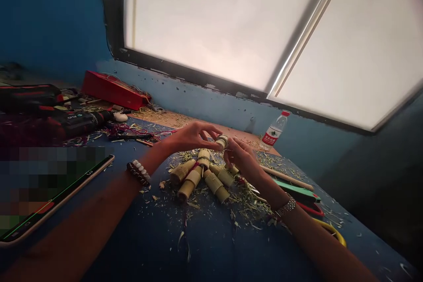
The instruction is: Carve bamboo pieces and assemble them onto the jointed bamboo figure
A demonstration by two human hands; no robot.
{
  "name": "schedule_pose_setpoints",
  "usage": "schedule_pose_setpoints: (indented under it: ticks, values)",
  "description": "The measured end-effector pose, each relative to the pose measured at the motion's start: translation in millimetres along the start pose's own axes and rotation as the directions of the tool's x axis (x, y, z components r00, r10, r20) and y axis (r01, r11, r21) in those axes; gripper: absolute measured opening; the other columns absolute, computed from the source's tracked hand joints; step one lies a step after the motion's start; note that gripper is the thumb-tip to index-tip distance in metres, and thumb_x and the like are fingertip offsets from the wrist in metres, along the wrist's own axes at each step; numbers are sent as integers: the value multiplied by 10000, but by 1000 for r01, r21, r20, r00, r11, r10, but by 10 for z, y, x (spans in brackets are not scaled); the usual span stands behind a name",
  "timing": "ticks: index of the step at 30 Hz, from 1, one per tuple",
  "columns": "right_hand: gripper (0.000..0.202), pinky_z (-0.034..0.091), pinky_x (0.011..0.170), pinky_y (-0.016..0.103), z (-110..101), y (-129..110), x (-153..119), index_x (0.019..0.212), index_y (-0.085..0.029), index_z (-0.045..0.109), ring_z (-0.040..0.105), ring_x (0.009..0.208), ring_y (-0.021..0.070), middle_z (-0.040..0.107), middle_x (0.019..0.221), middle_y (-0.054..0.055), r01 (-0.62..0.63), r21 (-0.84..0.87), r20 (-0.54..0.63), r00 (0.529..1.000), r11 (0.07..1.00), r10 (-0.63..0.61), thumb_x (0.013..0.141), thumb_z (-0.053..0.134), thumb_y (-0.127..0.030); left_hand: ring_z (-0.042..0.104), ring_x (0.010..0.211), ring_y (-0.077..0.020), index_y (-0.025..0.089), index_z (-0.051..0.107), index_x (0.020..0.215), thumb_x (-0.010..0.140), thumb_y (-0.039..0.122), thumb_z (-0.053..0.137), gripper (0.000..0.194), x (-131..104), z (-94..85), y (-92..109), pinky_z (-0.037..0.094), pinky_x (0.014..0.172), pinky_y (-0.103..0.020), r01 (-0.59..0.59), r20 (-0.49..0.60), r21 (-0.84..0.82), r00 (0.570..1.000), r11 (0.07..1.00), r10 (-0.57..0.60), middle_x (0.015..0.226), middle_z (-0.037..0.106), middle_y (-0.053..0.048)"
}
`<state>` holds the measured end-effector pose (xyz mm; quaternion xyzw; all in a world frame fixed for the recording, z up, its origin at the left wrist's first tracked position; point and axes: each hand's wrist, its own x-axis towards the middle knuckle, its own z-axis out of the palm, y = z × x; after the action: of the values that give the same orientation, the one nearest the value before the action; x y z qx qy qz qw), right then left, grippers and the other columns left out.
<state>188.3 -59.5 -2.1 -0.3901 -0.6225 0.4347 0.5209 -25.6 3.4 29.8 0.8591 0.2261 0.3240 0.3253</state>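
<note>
The blue table point(139, 246) is strewn with pale shavings. A phone point(71, 188) lies at its left edge, a digit like "3" readable on the screen, the rest blurred out. Beyond it, a black drill point(77, 121) bears pale lettering too smeared to read. The clear bottle point(274, 132) stands by the wall, its red label printed with white characters too small to make out surely. The left hand point(196, 135) reaches in palm-down, fingers extended and closed to a pinch with the thumb on a short bamboo piece point(222, 142). The right hand point(243, 157) meets its other end, fingers curled; I cannot tell whether it grips. That piece is held just above a cluster of jointed bamboo tubes point(203, 174) spread on the table.
</note>
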Motion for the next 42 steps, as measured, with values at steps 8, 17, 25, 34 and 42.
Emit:
schedule_pose_setpoints:
  ticks: [8, 17, 25, 34, 42]
  values:
    - [500, 320, 414, 254, 77, -41, -17, 916, -202, 620, 438, 480, 104, 667, 772, 51, -129, 106, 11, 992, 986, 128, 844, 626, -697, 683, 760, -152, 253, 694, 1258, 748, 438, 811, 555, 9, 88, 47, 535, 682, -271, -126, -56, 36, 990, 991, 128, 1131, 741, -65]
    - [476, 334, 422, 277, 98, -5, -13, 971, -211, 576, 413, 456, 107, 532, 670, -15, -82, 131, 27, 997, 988, 79, 848, 641, -666, 694, 738, -157, 247, 734, 1173, 769, 390, 800, 433, 4, 106, 90, 522, 667, -266, -151, -68, 102, 985, 983, 158, 1059, 765, -45]
    - [536, 357, 446, 288, 116, -38, -37, 1006, -202, 605, 461, 486, 117, 691, 830, 73, -100, 9, 24, 995, 995, 99, 883, 537, -720, 670, 1059, -211, 253, 691, 1228, 862, 428, 702, 406, 36, 147, 100, 498, 913, -315, -245, -45, 78, 967, 966, 249, 1146, 739, -43]
    - [284, 313, 446, 276, -524, -403, -188, 963, -216, 599, 397, 438, 106, 571, 599, -27, 23, -230, -329, 939, 973, -100, 851, 620, -476, 575, 759, -185, 197, 548, 911, 946, 396, 431, 234, 47, 138, 129, 409, 701, -310, -47, -261, 130, 962, 990, 79, 814, 633, -44]
    - [236, 429, 602, 344, -1203, -496, -1332, 890, -250, 659, 549, 608, 184, 660, 751, 24, -43, -952, -30, 999, 303, 45, 967, 558, -450, 566, 685, -176, 195, 566, 745, 871, 355, 453, 233, 49, 132, 145, 376, 653, -295, -20, -155, 124, 987, 992, 39, 746, 646, -46]
